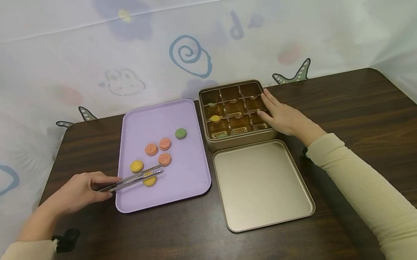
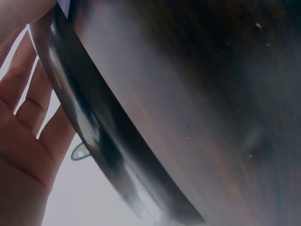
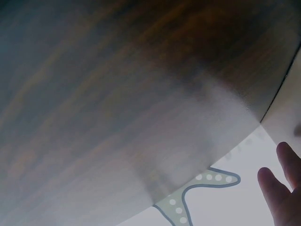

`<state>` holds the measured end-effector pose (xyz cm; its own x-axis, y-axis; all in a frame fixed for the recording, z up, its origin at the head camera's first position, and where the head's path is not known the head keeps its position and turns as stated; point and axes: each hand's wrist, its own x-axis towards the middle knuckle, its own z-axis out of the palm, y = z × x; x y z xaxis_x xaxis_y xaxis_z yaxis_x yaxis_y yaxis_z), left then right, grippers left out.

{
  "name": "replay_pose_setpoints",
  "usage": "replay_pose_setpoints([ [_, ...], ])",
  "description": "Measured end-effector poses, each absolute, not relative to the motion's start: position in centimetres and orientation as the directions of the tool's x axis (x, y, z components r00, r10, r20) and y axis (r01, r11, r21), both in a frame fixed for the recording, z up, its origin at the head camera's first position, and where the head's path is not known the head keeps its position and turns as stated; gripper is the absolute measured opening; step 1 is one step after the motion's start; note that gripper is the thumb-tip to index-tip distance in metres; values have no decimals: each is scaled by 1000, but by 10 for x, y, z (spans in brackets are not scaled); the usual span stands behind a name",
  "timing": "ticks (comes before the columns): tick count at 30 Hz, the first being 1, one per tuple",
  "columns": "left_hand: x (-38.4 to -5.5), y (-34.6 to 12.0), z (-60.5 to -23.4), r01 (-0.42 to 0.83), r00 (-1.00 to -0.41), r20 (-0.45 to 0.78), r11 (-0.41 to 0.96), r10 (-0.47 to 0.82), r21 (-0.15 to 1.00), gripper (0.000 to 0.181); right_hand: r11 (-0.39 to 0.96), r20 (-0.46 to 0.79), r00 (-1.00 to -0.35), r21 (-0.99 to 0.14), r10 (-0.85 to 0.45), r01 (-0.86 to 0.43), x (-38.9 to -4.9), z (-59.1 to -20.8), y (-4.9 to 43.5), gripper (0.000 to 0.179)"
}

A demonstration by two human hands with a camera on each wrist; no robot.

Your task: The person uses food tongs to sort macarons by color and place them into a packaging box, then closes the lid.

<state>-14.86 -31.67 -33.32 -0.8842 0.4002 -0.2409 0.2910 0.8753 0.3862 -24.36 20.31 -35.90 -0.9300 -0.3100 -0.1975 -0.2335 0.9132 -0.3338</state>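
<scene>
My left hand [image 1: 82, 191] grips metal tongs [image 1: 130, 180] over the lower left of a lilac tray [image 1: 184, 186]. The tongs' arms overlap a yellow macaron [image 1: 150, 182]; I cannot tell whether they pinch it. Close by on the tray lie another yellow macaron [image 1: 136, 166], several pink macarons [image 1: 165, 159] and a green macaron [image 1: 181, 133]. With fairly straight fingers, my right hand [image 1: 287, 116] rests on the right rim of a gold tin [image 1: 241, 139]. Its brown divided insert [image 1: 232, 93] has a yellow piece [image 1: 215, 118] in the left column.
A flat gold lid [image 1: 262, 184] lies directly in front of the tin on the dark wooden table [image 1: 149, 252]. The lilac tray stands just left of the tin. Behind the table hangs a white patterned cloth [image 1: 221, 49].
</scene>
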Motion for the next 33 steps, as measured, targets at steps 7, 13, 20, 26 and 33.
replay_pose_setpoints([
  [7, -150, -318, -331, 283, -882, -264, 886, 391, 366, 45, 915, -203, -930, -332, -307, -230, -243, -358, 202, 73],
  [13, -146, -327, -328, 264, -887, -267, 889, 376, 375, 49, 914, -204, -929, -333, -309, -231, -244, -357, 202, 73],
  [20, -145, -328, -331, 293, -873, -270, 880, 405, 374, 50, 915, -205, -929, -331, -308, -230, -243, -358, 203, 73],
  [26, -145, -323, -331, 301, -887, -226, 874, 404, 380, 39, 914, -206, -928, -335, -309, -230, -243, -359, 203, 72],
  [33, -146, -322, -331, 311, -885, -222, 875, 409, 370, 39, 912, -204, -929, -342, -308, -227, -243, -357, 202, 72],
])
